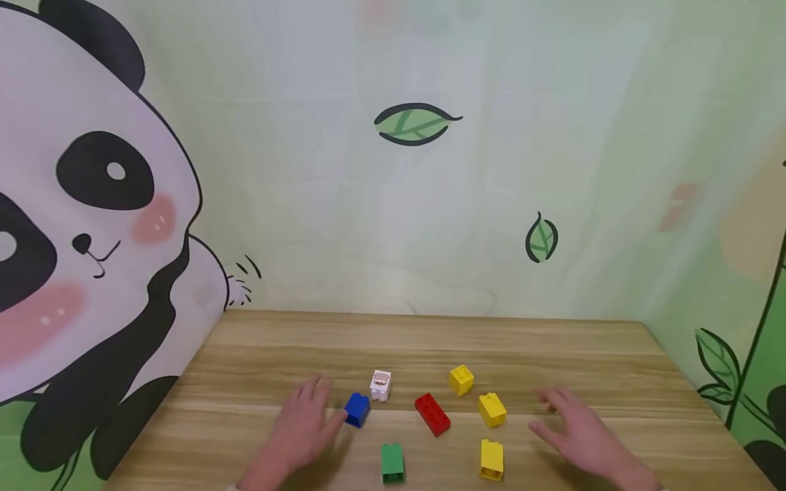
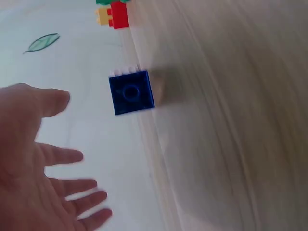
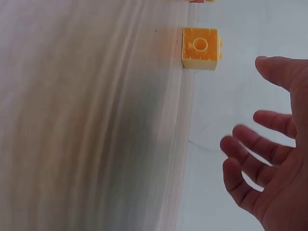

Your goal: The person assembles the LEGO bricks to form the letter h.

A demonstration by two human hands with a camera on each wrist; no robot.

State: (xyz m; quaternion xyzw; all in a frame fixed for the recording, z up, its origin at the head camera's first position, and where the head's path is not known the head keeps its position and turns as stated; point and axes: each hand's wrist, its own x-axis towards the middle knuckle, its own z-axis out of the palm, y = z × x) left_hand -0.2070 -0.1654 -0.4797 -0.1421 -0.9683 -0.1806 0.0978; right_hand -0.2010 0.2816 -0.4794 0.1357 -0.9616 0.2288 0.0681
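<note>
My left hand (image 1: pixel 302 424) is over the table at the left, fingers spread, its thumb close to a blue brick (image 1: pixel 357 410); it holds nothing. In the left wrist view the blue brick (image 2: pixel 131 93) shows its hollow underside, apart from the hand (image 2: pixel 29 163). My right hand (image 1: pixel 580 433), also without anything in it, is to the right of two yellow bricks (image 1: pixel 492 410) (image 1: pixel 492 459). The right wrist view has a yellow brick (image 3: pixel 199 49) beyond the thumb of the hand (image 3: pixel 284 163), whose fingers are loosely bent.
Between the hands lie a red brick (image 1: pixel 432 414), a green brick (image 1: pixel 392 464), a white brick with a printed picture (image 1: pixel 381 385) and another yellow brick (image 1: pixel 462 380). Behind the wooden table (image 1: pixel 276 334) hangs a cloth with a panda and leaves.
</note>
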